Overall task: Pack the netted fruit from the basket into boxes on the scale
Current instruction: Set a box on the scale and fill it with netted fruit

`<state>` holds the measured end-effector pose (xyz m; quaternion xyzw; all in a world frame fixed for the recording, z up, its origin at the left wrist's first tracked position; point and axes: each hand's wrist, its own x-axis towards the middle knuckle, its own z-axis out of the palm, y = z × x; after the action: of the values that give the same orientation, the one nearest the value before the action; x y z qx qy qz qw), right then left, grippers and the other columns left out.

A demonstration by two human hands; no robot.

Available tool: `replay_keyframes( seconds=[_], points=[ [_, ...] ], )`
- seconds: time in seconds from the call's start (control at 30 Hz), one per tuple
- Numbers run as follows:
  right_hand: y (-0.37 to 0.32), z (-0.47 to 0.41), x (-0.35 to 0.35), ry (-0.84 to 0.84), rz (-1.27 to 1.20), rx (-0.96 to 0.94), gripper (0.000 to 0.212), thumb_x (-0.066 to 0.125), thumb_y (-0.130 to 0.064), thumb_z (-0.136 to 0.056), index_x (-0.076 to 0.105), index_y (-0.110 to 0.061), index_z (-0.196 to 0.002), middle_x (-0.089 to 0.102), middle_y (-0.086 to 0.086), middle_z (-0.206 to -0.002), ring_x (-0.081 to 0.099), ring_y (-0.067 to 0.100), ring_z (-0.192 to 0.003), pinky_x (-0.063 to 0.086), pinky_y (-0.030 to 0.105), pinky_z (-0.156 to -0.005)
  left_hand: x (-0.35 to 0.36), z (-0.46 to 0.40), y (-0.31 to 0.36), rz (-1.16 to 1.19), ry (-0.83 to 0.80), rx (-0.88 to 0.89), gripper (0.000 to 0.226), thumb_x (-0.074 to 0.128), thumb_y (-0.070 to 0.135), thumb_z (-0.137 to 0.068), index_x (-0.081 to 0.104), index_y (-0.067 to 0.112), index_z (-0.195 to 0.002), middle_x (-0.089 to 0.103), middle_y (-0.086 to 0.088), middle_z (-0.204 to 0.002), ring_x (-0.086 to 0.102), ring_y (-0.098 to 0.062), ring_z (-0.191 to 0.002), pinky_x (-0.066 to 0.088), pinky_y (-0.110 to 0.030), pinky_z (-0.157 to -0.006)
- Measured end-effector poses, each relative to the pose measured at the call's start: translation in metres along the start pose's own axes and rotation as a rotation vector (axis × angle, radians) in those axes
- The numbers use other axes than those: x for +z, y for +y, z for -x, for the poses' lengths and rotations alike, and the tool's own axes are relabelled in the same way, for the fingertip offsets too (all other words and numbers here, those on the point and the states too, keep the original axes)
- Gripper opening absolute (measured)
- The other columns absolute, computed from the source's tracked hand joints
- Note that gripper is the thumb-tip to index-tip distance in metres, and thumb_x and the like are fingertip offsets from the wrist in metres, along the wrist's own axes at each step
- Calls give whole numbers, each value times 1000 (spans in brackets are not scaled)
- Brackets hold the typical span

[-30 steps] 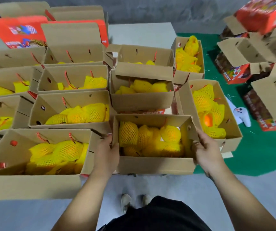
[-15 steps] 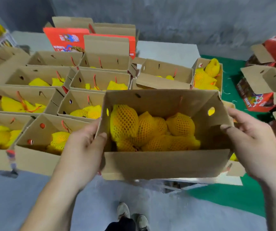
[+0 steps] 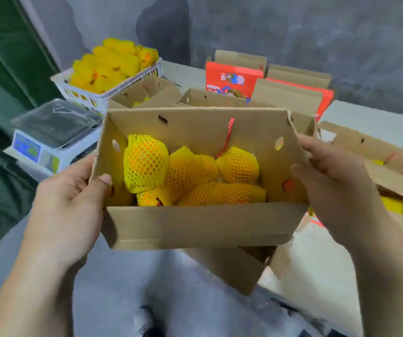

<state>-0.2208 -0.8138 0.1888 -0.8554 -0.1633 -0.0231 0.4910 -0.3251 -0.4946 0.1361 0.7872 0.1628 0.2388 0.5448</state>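
Observation:
I hold an open cardboard box (image 3: 203,226) in the air in front of me, tilted toward me. Several fruits in yellow foam netting (image 3: 190,173) lie inside it, beside a red cord handle. My left hand (image 3: 69,205) grips the box's left wall, thumb over the rim. My right hand (image 3: 336,186) grips the right wall. A digital scale (image 3: 49,135) with a bare dark pan stands to the left. Behind it a white basket (image 3: 103,94) is heaped with more netted fruit (image 3: 113,64).
Several open cardboard boxes (image 3: 210,99) crowd the table behind and to the right of the held box, some with fruit. Red printed boxes (image 3: 234,79) stand at the back. A green curtain (image 3: 3,69) hangs at the left. Grey floor and my shoe (image 3: 144,319) lie below.
I lifted the box of netted fruit off the table from among the others and swung it leftward. The view turned left, bringing the scale and the basket into sight.

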Motion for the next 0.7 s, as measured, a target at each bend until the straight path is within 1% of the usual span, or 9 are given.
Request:
replay_keyframes(
  seconds=[0.1, 0.17, 0.23, 0.3, 0.33, 0.4, 0.5, 0.63, 0.7],
  points=[
    [-31, -33, 78, -28, -51, -5, 64, 51, 3, -94, 69, -54, -117, 71, 4, -84, 65, 37, -74, 58, 40, -60, -69, -37, -24, -43, 57, -39, 37, 51, 28, -90, 76, 35, -116, 79, -4, -87, 72, -42, -79, 60, -41, -73],
    [-53, -54, 129, -44, -85, -8, 66, 54, 3, -94, 69, -59, -113, 74, -7, -82, 67, 21, -67, 52, 21, -56, -115, -61, -38, -62, 95, -67, 36, 51, 28, -90, 76, 38, -114, 78, -8, -83, 73, -37, -70, 56, -29, -62],
    [-75, -76, 177, -64, -125, -11, 69, 56, 5, -94, 69, -62, -106, 75, -21, -83, 65, 0, -66, 49, 11, -58, -155, -88, -51, -52, 105, -95, 35, 51, 28, -89, 77, 38, -112, 77, -13, -85, 72, -44, -71, 62, -44, -71],
    [-92, -97, 221, -88, -152, 0, 67, 54, 8, -95, 72, -56, -103, 76, -21, -87, 65, -3, -69, 53, 14, -64, -190, -116, -66, -58, 120, -126, 33, 52, 25, -88, 78, 36, -106, 76, -19, -90, 69, -54, -76, 59, -64, -77],
    [-100, -107, 242, -103, -162, 9, 66, 54, 8, -95, 73, -54, -103, 77, -19, -88, 66, -1, -71, 54, 18, -68, -206, -131, -72, -63, 130, -146, 33, 53, 22, -87, 79, 36, -103, 75, -22, -90, 67, -56, -76, 59, -63, -74],
    [-113, -129, 282, -124, -175, 23, 60, 54, 7, -97, 72, -49, -104, 77, -17, -85, 65, 2, -71, 55, 24, -72, -235, -159, -88, -71, 145, -180, 37, 52, 17, -85, 79, 36, -101, 73, -25, -86, 66, -53, -64, 56, -40, -57],
    [-130, -174, 338, -137, -174, 15, 57, 55, 4, -98, 69, -51, -101, 73, -22, -75, 61, -2, -60, 47, 12, -57, -275, -205, -116, -96, 133, -206, 47, 50, 5, -85, 80, 37, -103, 67, -24, -70, 53, -25, -39, 37, -15, -44],
    [-147, -240, 422, -212, -177, 3, 64, 52, 4, -98, 71, -57, -98, 69, -20, -66, 56, -2, -53, 41, 12, -48, -321, -272, -165, -67, 132, -290, 51, 50, 1, -87, 80, 36, -111, 74, -22, -77, 57, -27, -50, 41, -29, -38],
    [-155, -275, 465, -239, -223, 33, 55, 51, -3, -102, 68, -56, -109, 66, -2, -62, 50, 9, -48, 37, 20, -43, -345, -313, -191, -37, 178, -321, 54, 50, -1, -89, 80, 37, -111, 78, -13, -81, 60, -21, -52, 44, -23, -41]
  ],
)
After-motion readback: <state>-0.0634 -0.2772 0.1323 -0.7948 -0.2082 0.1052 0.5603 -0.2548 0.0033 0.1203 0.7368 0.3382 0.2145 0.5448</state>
